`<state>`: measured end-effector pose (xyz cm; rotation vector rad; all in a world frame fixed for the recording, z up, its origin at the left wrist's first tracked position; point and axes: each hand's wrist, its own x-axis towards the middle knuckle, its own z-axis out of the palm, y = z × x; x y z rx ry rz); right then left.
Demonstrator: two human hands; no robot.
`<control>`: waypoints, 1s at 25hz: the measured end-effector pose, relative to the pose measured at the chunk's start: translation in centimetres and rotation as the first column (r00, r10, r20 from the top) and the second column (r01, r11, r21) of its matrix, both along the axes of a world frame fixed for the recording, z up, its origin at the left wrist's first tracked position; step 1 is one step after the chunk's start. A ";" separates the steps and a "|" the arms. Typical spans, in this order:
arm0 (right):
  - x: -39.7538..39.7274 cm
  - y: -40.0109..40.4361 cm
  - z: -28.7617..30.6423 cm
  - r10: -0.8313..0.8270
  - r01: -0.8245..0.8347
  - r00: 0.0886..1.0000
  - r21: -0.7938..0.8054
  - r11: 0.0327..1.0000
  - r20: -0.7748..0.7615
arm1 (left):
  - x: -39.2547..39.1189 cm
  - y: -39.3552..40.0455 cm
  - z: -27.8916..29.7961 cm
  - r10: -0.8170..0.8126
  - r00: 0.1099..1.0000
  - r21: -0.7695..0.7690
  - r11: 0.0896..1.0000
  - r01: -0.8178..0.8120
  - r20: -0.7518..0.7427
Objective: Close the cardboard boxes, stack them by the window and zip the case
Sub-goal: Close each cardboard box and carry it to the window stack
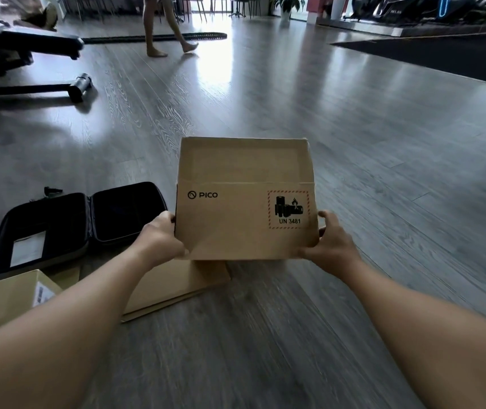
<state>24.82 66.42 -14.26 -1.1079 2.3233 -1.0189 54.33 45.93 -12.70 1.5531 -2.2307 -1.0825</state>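
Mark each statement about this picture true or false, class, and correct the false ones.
1. Both hands grip the PICO box, the left hand and the right hand at opposite sides. True.
2. The black case is zipped shut. False: it lies open flat on the floor, to the left of the box.
3. The held box bears a label reading UN 3481. True.
4. The top flap of the held box is folded down. False: it stands up at the far side.
5. Another person is sitting on the floor at the back. False: only bare legs show, in mid-step.
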 end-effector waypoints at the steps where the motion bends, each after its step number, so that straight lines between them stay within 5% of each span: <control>1: -0.1 0.2 0.0 0.065 -0.065 0.998 0.011 0.998 0.005 | 0.1 0.2 0.0 -0.033 0.999 0.033 0.999 0.033 -0.003; 3: -0.1 0.5 -0.3 0.134 -0.135 0.991 0.027 0.990 0.021 | -0.1 0.6 0.0 -0.020 0.995 0.127 0.991 0.033 -0.101; 7: -0.2 -0.9 0.8 -0.022 0.026 0.998 -0.072 0.997 0.057 | -1.0 0.2 1.2 0.208 0.920 0.221 0.965 -0.139 -0.331; 10: -0.3 -1.8 1.2 -0.043 0.095 0.973 -0.219 0.971 0.228 | -1.0 0.2 1.0 0.082 0.916 0.090 0.995 -0.050 -0.393; 14: -0.5 -0.9 0.6 -0.018 0.155 0.918 -0.316 0.936 0.396 | -0.2 0.0 0.2 0.062 0.858 0.127 0.992 0.004 -0.511; 18: -0.4 0.3 0.2 -0.052 0.171 0.900 -0.241 0.955 0.433 | 0.4 -0.2 -1.4 -0.036 0.925 0.031 0.998 0.052 -0.378; 21: -0.2 0.9 -0.7 -0.110 0.139 0.905 -0.043 0.989 0.411 | 1.4 0.0 -3.1 -0.193 0.973 -0.068 0.980 0.185 -0.128; 25: -0.7 1.8 -1.8 -0.079 0.012 0.857 0.134 0.991 0.509 | 3.3 -0.4 -4.4 -0.387 0.893 -0.162 0.890 0.427 0.228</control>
